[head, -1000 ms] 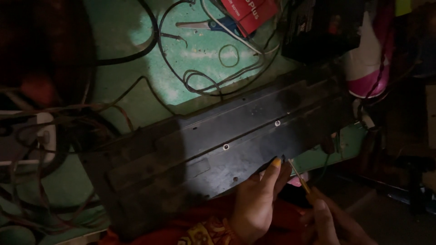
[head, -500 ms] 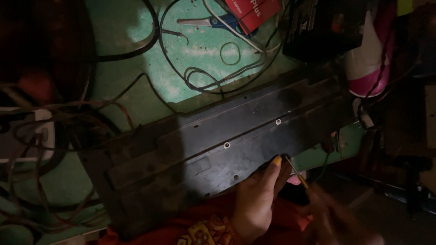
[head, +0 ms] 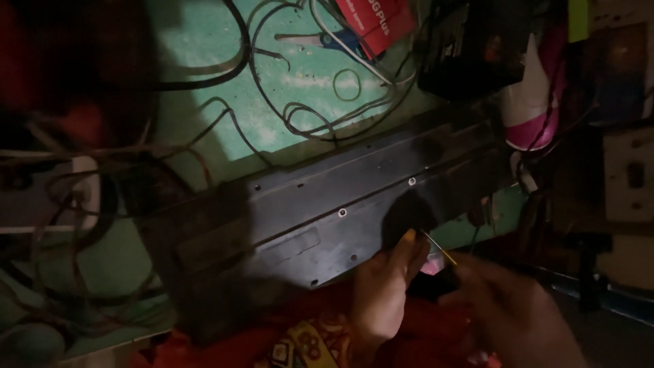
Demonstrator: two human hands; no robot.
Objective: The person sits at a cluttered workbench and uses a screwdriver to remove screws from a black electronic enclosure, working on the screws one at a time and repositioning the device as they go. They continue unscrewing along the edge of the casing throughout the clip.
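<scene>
Dim bench, one patch of light. The long black panel (head: 320,211) — it looked like the underside of a keyboard, screws showing pale along its ribs — lay slantwise across the green table (head: 272,109), its near edge over my lap. My left hand (head: 385,289) rested against that near edge, fingers together and laid flat on the plastic, thumb tip up; it steadied the panel, clasping nothing. My right hand (head: 507,313) was blurred, closed around the dark handle of a thin screwdriver (head: 436,251), whose fine shaft pointed up and left, tip just beside the panel's near edge and close to my left thumb.

Risks noted: the tip sat very near my thumb — a slip off a screw head could jab it. Poor light made seating the tip uncertain; a stripped head seemed likely. Loose cables (head: 300,116) lay touching the panel's far edge, scissors (head: 320,41) beyond; shifting the panel could drag them.
</scene>
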